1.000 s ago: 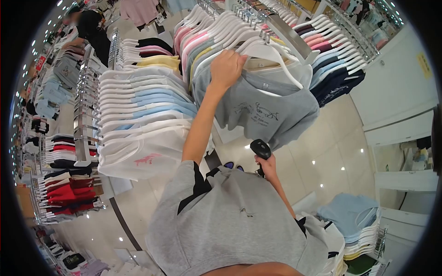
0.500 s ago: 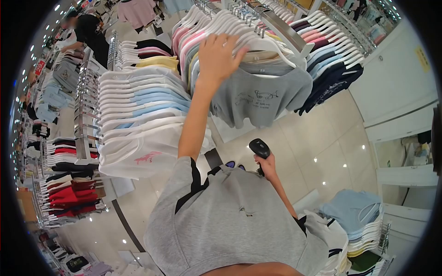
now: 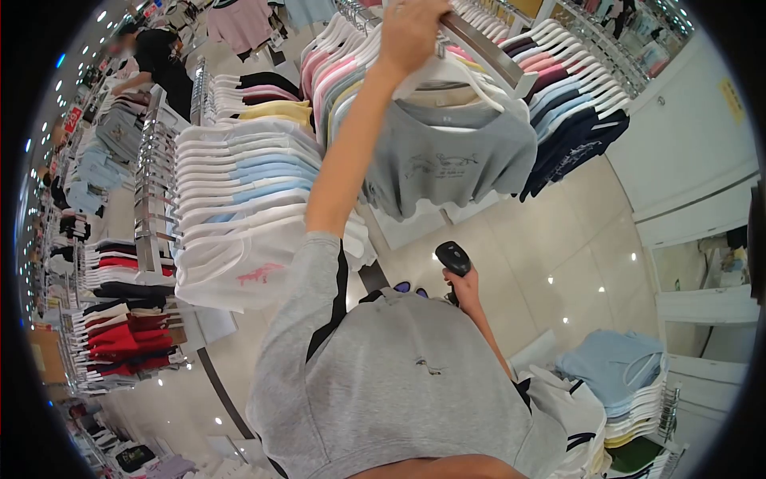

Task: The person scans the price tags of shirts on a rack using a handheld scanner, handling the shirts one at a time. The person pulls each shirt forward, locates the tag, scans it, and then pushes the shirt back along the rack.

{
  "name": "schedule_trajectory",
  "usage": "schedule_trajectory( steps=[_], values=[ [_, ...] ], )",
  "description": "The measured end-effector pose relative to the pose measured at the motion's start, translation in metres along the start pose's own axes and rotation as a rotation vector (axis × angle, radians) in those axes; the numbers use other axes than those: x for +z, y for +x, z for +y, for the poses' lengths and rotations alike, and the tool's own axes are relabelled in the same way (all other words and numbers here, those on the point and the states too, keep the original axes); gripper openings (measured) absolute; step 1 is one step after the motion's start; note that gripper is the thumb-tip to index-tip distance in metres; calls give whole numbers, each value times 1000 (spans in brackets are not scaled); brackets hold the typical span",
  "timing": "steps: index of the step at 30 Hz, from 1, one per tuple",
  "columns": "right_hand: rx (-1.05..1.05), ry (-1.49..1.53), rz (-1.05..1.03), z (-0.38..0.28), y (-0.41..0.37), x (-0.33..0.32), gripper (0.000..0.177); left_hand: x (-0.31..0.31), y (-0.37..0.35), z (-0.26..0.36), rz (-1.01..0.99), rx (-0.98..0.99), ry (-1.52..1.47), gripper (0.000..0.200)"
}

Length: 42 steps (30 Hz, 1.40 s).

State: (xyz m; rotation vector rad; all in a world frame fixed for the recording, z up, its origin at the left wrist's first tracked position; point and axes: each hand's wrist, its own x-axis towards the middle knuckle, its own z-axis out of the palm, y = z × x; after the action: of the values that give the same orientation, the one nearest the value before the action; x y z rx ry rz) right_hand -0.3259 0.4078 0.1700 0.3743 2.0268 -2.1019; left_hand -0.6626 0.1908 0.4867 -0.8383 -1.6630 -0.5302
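My left hand (image 3: 411,36) is raised at the top middle, its fingers curled round the hanger hooks beside the metal rail (image 3: 487,52). Below it hangs a grey printed T-shirt (image 3: 447,156) on a white hanger, in front of a beige garment. Pink, white and grey shirts on white hangers (image 3: 339,60) are packed to its left. Lower down, my right hand (image 3: 465,283) is wrapped round the handle of a black handheld scanner (image 3: 452,257), which points up and to the left. The tips of some left fingers are hidden.
White and light-blue shirts (image 3: 247,184) hang on a rack at the left, red ones (image 3: 128,335) below. Dark and pink shirts (image 3: 566,104) hang at the right. A person in black (image 3: 159,64) stands at the upper left. Folded-over blue garments (image 3: 610,363) are at the lower right.
My left hand has moved up from the hangers to the hooks and closed there. The grey shirt has shifted slightly left and turned. My right hand still holds the scanner.
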Motion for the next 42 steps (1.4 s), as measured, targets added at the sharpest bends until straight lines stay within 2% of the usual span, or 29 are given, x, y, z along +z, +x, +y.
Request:
schedule_trajectory(
  steps=[2,4,6,9,15,20,24,26,29,33,35,37,38,39,42],
  values=[
    [3,12,10,0,-1,0,31,4,-2,-33,23,-3,118,27],
    [-5,12,36,-2,0,0,29,8,-3,-56,-7,-40,55,27],
    [-8,1,46,-1,1,-2,30,14,-4,-58,-42,-78,-12,26],
    [-6,-12,45,2,-2,1,31,20,-13,-51,4,-131,24,23],
    [-48,-21,32,2,-2,5,34,14,-12,-37,68,-213,-41,28],
    [-33,-53,33,8,4,5,35,2,-10,-35,-31,-161,15,34],
    [-28,-32,24,6,7,7,32,-5,5,-20,6,-198,-69,38],
    [-21,-41,29,5,9,8,31,-9,18,-7,-229,26,-78,43],
    [-30,-26,10,5,10,7,30,4,10,-26,-279,-10,-102,45],
    [-14,-71,3,8,15,6,32,2,10,-13,-231,-47,-104,46],
    [-4,-67,-18,6,13,6,33,12,4,-23,-130,65,-27,52],
    [34,-94,6,0,12,8,33,17,1,-28,-151,49,-11,53],
    [39,-103,-44,2,13,10,33,18,4,-28,-167,13,-51,54],
    [18,-90,-34,5,12,9,33,21,1,-29,-96,58,-11,53],
    [5,-90,-53,16,11,6,34,15,-4,-26,-110,38,28,60]
  ],
)
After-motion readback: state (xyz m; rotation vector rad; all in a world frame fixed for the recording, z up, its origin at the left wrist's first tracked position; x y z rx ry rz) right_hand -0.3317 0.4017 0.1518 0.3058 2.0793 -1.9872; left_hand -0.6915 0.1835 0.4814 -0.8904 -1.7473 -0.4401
